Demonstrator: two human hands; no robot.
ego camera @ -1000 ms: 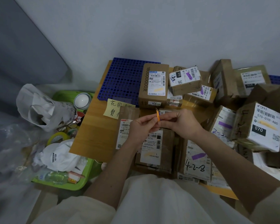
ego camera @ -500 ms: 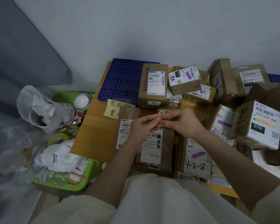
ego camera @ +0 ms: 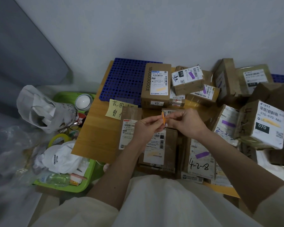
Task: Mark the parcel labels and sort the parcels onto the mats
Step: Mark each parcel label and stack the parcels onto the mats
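Together our left hand point(ego camera: 145, 128) and right hand point(ego camera: 186, 124) each keep a pinching grip on the thin orange marker point(ego camera: 163, 118), just above the labelled parcel point(ego camera: 157, 148) on the wooden surface point(ego camera: 95, 141).

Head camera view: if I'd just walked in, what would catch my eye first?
Probably the two hands at the centre: the left hand and right hand together pinch a small orange marker. Around them lies a heap of cardboard parcels, spreading right from the blue mat. At the left sits a cluttered green tray.
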